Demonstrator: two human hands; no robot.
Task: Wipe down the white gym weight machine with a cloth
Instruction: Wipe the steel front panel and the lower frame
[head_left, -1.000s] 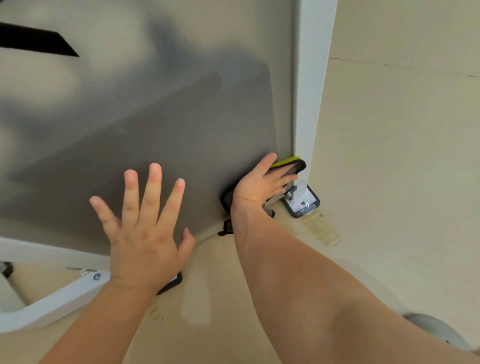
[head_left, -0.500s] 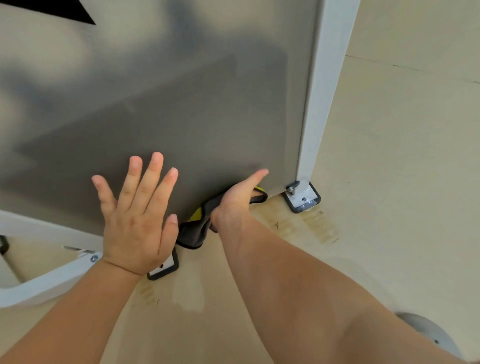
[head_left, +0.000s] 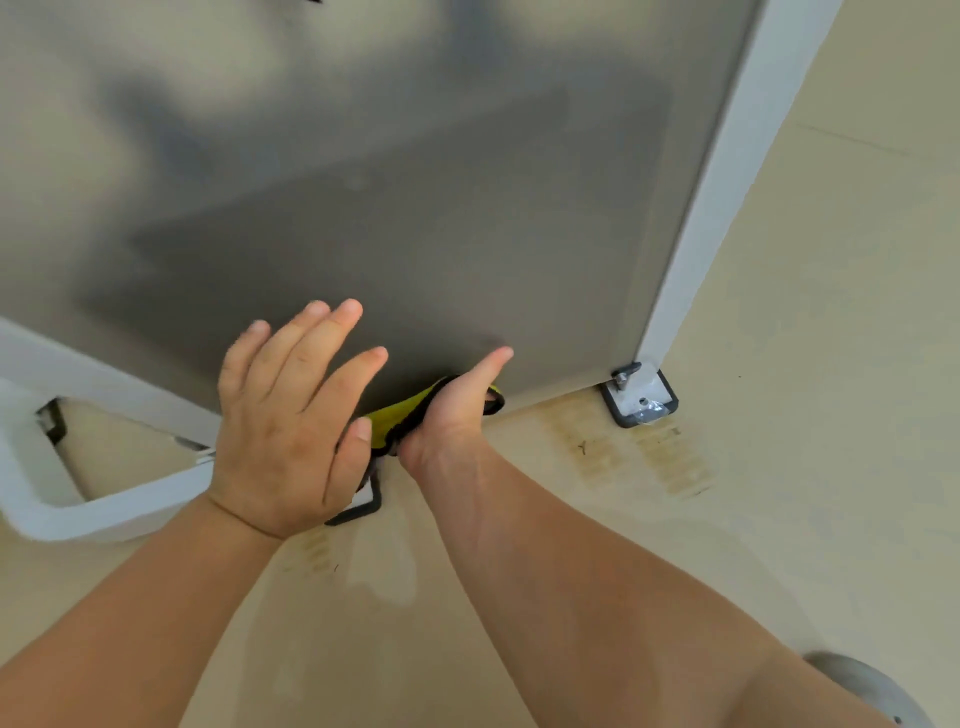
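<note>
I'm clenching the yellow black-edged cloth (head_left: 399, 417) in my right hand (head_left: 457, 410) against the frosted grey machine panel (head_left: 415, 208); left hand (head_left: 285, 421) released, fingers straight. Aiming for even pressure.

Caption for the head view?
Right hand holds yellow cloth low on the grey panel; left hand open alongside.
</note>
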